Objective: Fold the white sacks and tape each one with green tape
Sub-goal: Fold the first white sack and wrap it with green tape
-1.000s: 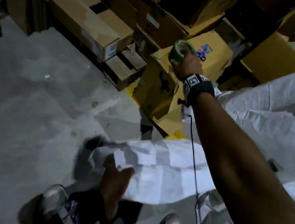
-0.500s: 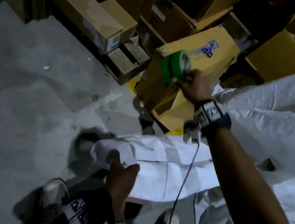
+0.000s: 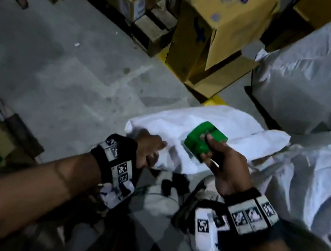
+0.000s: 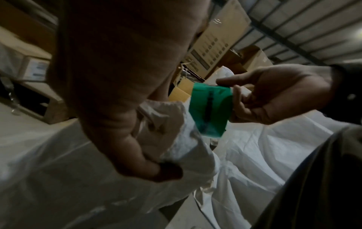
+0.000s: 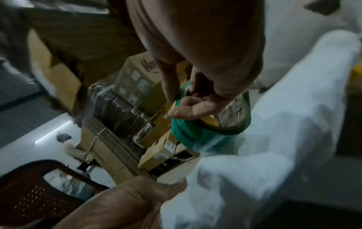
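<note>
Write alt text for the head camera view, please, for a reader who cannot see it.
The right hand holds a green tape roll over a folded white sack, which the left hand grips at its edge. Cardboard boxes stand behind on the grey floor.

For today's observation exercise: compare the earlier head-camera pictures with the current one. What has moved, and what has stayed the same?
The right hand has carried the green tape roll back from the yellow cardboard box down to the folded white sack, near the left hand. Unchanged: the right hand grips the roll and the left hand holds the sack's edge.
</note>
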Tool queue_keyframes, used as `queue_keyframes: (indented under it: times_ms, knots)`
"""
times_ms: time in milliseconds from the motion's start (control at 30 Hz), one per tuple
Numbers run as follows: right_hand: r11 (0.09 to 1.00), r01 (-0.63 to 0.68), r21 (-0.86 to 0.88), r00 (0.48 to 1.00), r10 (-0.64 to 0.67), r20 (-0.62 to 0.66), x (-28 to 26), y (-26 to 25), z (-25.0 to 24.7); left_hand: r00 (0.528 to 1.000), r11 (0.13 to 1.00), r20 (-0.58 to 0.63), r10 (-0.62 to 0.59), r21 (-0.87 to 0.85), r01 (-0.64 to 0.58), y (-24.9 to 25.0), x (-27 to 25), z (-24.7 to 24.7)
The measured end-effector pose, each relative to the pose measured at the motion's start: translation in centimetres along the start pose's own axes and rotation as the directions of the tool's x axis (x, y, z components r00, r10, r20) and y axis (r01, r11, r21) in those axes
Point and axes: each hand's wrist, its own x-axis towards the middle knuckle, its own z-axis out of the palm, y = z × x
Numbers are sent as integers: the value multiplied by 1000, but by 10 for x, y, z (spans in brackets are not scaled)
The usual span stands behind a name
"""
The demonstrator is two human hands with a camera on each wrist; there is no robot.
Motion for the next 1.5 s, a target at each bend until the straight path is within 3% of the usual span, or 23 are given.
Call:
queue_keyframes:
  times_ms: [133, 233, 300, 500, 633, 733, 867, 1067, 1133, 1200, 1233, 1267, 1300, 1333, 1367, 1400, 1433, 1467, 1500]
  knots:
    - [967, -60, 246, 998, 62, 0, 11, 24, 4, 995, 997, -65, 73, 17, -72, 1, -3, 4]
    - [949, -62, 308, 998, 60, 15, 10, 38, 7, 965, 972, -124, 233, 48, -228, 9, 1, 8]
    - [940, -69, 335, 998, 68, 14, 9, 41, 10, 956, 958, -84, 282, 87, -275, 10, 1, 9]
    - [904, -52, 424, 997, 69, -25, 9, 40, 20, 991, 990, -4, 137, 16, -137, 15, -1, 21]
    - [900, -31, 435, 999, 40, -11, 8, 41, 27, 990, 989, 26, 137, -54, -136, 15, 1, 22]
    - [934, 7, 358, 999, -26, 47, 6, 46, 32, 981, 973, 65, 181, -157, -169, 17, -3, 21]
    - [951, 41, 306, 994, -71, 89, 0, 50, 39, 969, 965, 4, 247, -87, -246, 14, 3, 18]
    - [956, 44, 291, 998, -56, 32, -3, 58, 44, 973, 964, -58, 224, -135, -230, 8, 5, 19]
    - [979, 15, 202, 999, -21, 27, -8, 55, 43, 975, 970, -69, 212, -105, -218, 8, 8, 19]
    - [995, -21, -93, 1000, 23, 18, -9, 47, 35, 967, 970, -91, 238, -31, -242, 6, 13, 19]
    - [936, 23, -351, 1000, -19, 16, -8, 43, 28, 959, 964, -104, 265, 8, -266, 6, 15, 19]
    - [773, 114, -625, 993, -114, 40, -6, 39, 19, 951, 957, -106, 290, 40, -288, 6, 15, 19]
    - [506, 195, -840, 966, -246, 77, -3, 34, 10, 947, 952, -101, 305, 72, -299, 7, 15, 18]
    - [229, 249, -941, 903, -405, 140, 0, 29, 3, 943, 946, -95, 318, 103, -309, 8, 15, 17]
    - [23, 311, -950, 794, -555, 246, 1, 24, -2, 941, 939, -82, 329, 132, -317, 9, 15, 16]
    - [-80, 420, -904, 679, -633, 371, 1, 18, -6, 940, 934, -67, 334, 161, -320, 10, 15, 16]
    - [-119, 533, -837, 600, -644, 474, 3, 15, -7, 938, 927, -56, 341, 188, -326, 11, 15, 16]
    - [-108, 620, -777, 570, -619, 540, 8, 13, -9, 936, 918, -42, 349, 217, -332, 12, 15, 16]
    - [-65, 668, -741, 580, -579, 573, 14, 13, -9, 932, 908, -27, 362, 239, -345, 12, 15, 16]
